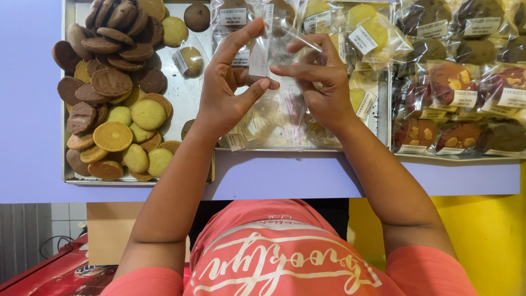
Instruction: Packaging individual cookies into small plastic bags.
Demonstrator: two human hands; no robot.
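Head camera, looking down: a person in a coral shirt held a small clear plastic bag [262,52] up between both hands above a lavender table [33,109]. The left hand [227,87] pinched one edge of the bag between thumb and fingers; the right hand [323,82] gripped the opposite edge with its fingertips, seemingly working the mouth apart. Below the left forearm sat a metal tray [192,98] piled with loose brown and yellow cookies [112,104]; to the right lay rows of bagged cookies [460,87]. Done well, the step appeared to call for light, even pinches at the bag's rim, rubbing the two film layers apart without creasing or tearing them.
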